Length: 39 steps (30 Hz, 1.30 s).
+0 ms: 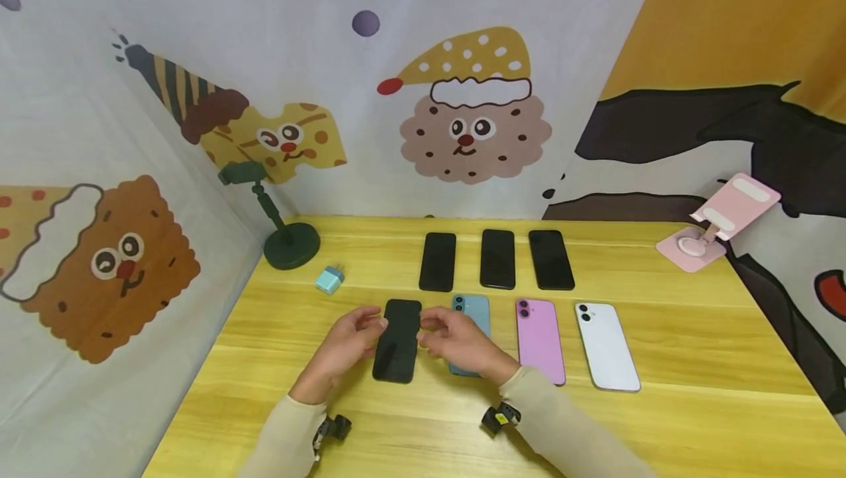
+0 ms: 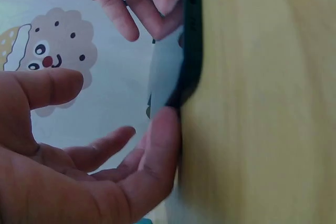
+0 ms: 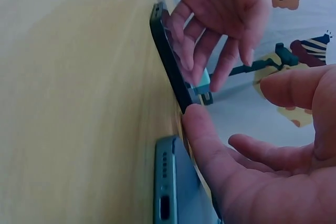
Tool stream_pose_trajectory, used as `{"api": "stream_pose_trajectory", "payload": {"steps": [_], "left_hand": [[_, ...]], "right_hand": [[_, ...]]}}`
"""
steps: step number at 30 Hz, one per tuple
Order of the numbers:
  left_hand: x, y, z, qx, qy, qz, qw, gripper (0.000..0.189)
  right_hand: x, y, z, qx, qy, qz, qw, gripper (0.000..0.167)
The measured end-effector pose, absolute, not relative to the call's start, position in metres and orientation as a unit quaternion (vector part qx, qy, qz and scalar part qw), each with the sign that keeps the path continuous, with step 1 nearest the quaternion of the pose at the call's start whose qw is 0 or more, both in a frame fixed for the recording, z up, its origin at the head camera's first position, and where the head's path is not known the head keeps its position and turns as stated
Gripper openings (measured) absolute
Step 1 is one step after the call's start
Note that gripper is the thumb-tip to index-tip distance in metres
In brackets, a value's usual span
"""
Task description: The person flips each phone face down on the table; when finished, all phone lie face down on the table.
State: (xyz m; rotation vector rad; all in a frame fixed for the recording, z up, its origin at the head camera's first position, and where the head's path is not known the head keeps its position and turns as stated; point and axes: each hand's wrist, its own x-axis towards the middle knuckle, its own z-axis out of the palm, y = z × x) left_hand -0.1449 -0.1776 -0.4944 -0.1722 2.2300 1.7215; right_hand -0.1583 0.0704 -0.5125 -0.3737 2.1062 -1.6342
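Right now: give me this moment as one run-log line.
left hand: at left edge of black phone | right hand: at its right edge | black phone: on table | blue phone: partly hidden by right hand

So the phone is a plain black one, lying face up on the table, screen dark and glossy enough that it catches a reflection in the left wrist view. Rounded corners, dark edges, and you can spot a port slot in the end nearest the person. It's pretty much lengthwise to them, far end leaning a touch right. Left hand has its fingertips at one long edge, right hand at the other, fingers loosely bent. Can't tell if it's lifted at all. It sits just left of the blue phone.
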Motion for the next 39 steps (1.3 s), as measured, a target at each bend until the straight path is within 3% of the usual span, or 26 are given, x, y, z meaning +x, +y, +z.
{"api": "stream_pose_trajectory", "payload": {"steps": [17, 25, 39], "left_hand": [[-0.152, -0.175, -0.489, -0.07, 0.741, 0.65, 0.152, 0.063], [-0.159, -0.165, -0.494, -0.042, 0.718, 0.68, 0.143, 0.051], [-0.164, -0.157, -0.505, 0.026, 0.671, 0.696, 0.254, 0.055]], "right_hand": [[-0.152, 0.065, -0.508, -0.162, 0.786, -0.563, 0.199, 0.056], [-0.152, 0.063, -0.51, -0.147, 0.791, -0.563, 0.191, 0.051], [-0.155, 0.064, -0.513, -0.122, 0.748, -0.62, 0.204, 0.065]]}}
